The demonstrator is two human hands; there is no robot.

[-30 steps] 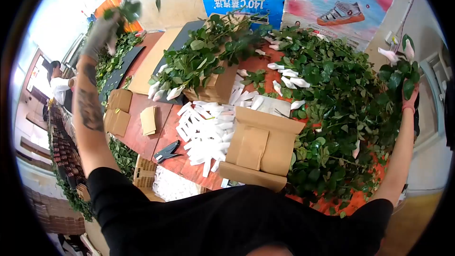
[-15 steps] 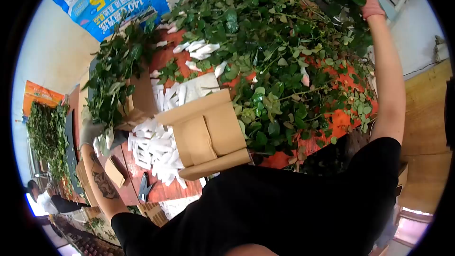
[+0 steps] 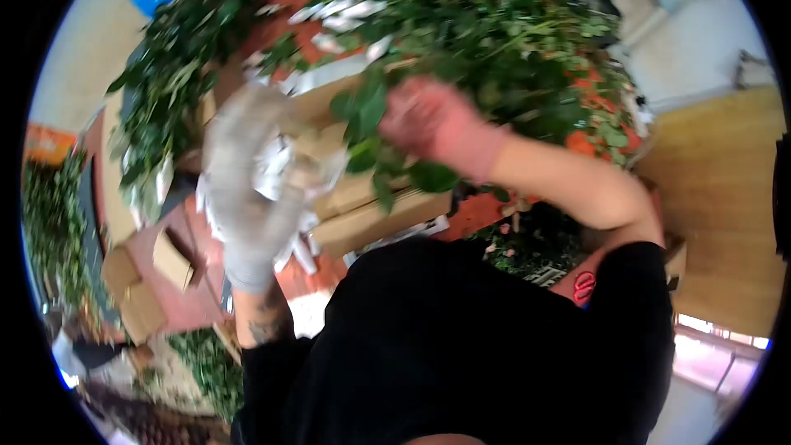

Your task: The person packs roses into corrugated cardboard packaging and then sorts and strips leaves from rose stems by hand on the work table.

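My left hand [image 3: 255, 181], in a pale grey glove and smeared by motion, is above the pile of white strips [image 3: 276, 169]. Whether its fingers grip anything is hard to make out. My right hand [image 3: 432, 124], in a pink glove, is closed around a leafy rose stem [image 3: 362, 124]. Its leaves hang over the open cardboard box [image 3: 375, 218], partly covering it. The flower head of this stem cannot be made out clearly.
Leafy roses [image 3: 494, 25] cover the back right of the red table [image 3: 198, 231]. Another bunch [image 3: 177, 66] lies at the left. A folded cardboard piece [image 3: 173, 259] and a brown box [image 3: 132, 297] sit at the front left. A co-worker [image 3: 82, 350] is far left.
The view has swung right. My right hand has come in from the far right with the stem, over the box. My left hand has moved from the left bunch to above the strips.
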